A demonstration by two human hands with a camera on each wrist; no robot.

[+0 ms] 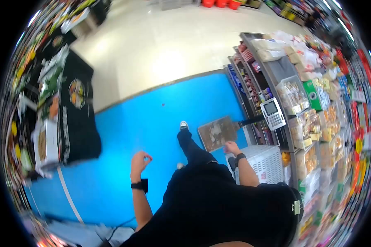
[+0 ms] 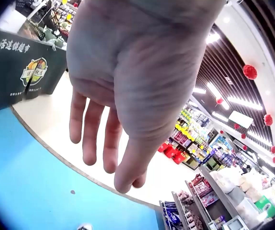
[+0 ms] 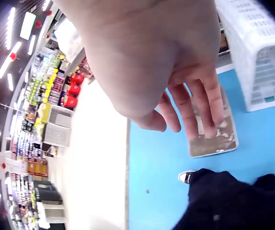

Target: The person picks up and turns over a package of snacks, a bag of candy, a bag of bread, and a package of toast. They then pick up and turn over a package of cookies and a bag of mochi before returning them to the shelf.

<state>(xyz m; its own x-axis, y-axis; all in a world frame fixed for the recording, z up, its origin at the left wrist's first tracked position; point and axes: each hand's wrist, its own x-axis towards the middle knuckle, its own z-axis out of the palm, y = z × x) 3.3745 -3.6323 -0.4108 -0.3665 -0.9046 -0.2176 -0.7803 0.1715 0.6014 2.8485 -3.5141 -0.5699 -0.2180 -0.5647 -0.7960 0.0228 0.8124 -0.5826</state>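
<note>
My left hand [image 1: 138, 165] hangs out in front of my body over the blue floor, holding nothing. In the left wrist view its fingers [image 2: 90, 139] dangle loosely, with the thumb near the index finger. The right hand [image 1: 232, 149] is also empty, its fingers [image 3: 195, 112] relaxed and slightly bent. It is nearest to the scale's flat, worn platform [image 1: 217, 134], which its fingers overlap in the right wrist view. The scale's keypad display [image 1: 273, 114] stands on an arm beside the shelf. Close by my right forearm is a white plastic crate [image 1: 263, 161].
Shelves of packaged bread [image 1: 307, 136] run along the right. A counter with a dark printed cover [image 1: 79, 107] stands on the left. Blue floor [image 1: 123, 136] lies around my feet, with pale tiles [image 1: 160, 53] beyond. Red baskets [image 1: 221, 3] stand far ahead.
</note>
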